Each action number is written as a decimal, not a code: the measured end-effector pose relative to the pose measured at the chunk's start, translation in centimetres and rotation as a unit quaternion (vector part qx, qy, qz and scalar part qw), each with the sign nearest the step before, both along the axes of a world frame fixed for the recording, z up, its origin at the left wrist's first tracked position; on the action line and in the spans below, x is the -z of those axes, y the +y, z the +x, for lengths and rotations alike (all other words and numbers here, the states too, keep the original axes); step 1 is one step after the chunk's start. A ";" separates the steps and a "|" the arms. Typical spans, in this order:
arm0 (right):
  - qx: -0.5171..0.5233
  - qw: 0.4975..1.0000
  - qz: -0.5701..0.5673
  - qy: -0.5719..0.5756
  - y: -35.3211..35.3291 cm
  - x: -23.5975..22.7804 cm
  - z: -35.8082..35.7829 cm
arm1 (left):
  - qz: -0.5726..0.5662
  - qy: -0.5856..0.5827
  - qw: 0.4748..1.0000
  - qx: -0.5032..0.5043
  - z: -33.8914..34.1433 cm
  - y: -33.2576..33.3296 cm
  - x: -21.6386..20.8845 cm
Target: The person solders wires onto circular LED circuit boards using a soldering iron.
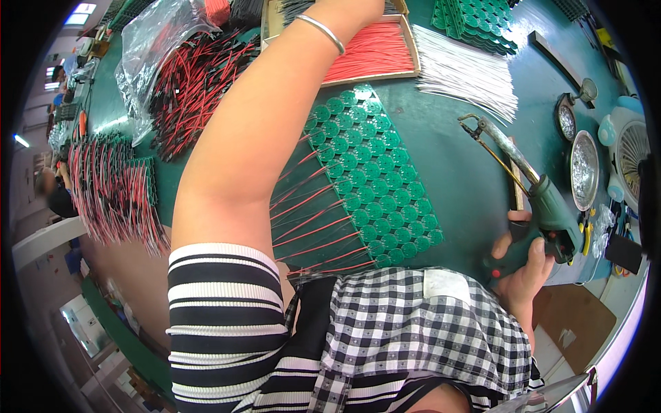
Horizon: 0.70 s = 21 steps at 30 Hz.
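My left arm stretches up across the bench, and my left hand (354, 9) is at the top edge, over a cardboard box (414, 54); its fingers are out of the picture. Red wires (375, 54) fill the near part of that box, with dark wires behind. My right hand (525, 279) is wrapped round the handle of a green soldering gun (554, 215), its metal tip pointing up and left. Between my arms lies a panel of round green circuit boards (377, 175). Several red and black wires (320, 230) stick out from its left edge.
White wires (468, 72) and stacked green panels (471, 24) lie beyond. To the left are red-black wire bundles (200, 89), a plastic bag (141, 51) and wired boards (113, 189). A metal dish (584, 168) and a small fan (630, 148) stand right.
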State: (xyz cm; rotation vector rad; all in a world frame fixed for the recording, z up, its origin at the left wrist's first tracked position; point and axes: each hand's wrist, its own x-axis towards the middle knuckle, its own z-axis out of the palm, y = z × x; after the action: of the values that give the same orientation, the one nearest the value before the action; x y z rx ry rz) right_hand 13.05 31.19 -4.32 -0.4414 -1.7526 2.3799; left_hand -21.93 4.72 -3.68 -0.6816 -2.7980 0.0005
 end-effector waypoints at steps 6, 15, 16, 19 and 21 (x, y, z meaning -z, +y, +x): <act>-0.003 1.000 0.016 -0.005 0.3 -0.1 0.0 | 0.062 0.097 0.991 0.071 0.5 -0.1 -0.6; -0.043 0.998 0.036 0.005 0.6 0.1 1.0 | 0.074 0.105 0.969 0.210 13.7 -1.8 -6.1; -0.067 0.997 0.043 -0.001 0.9 0.2 1.4 | 0.092 0.077 0.970 0.211 16.4 -2.2 -6.3; -0.216 0.974 0.068 0.005 2.2 0.6 2.3 | 0.139 -0.065 0.980 0.124 23.1 -3.6 -6.0; -0.269 0.961 0.050 -0.034 2.2 0.4 2.4 | 0.175 -0.096 0.977 0.078 26.0 -4.0 -5.0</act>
State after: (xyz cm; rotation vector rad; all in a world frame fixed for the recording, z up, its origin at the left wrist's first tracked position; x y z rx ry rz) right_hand 15.49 33.41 -4.76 -0.0272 -2.2453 2.6156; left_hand 4.09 0.72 1.29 -0.8450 -2.8029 -0.6034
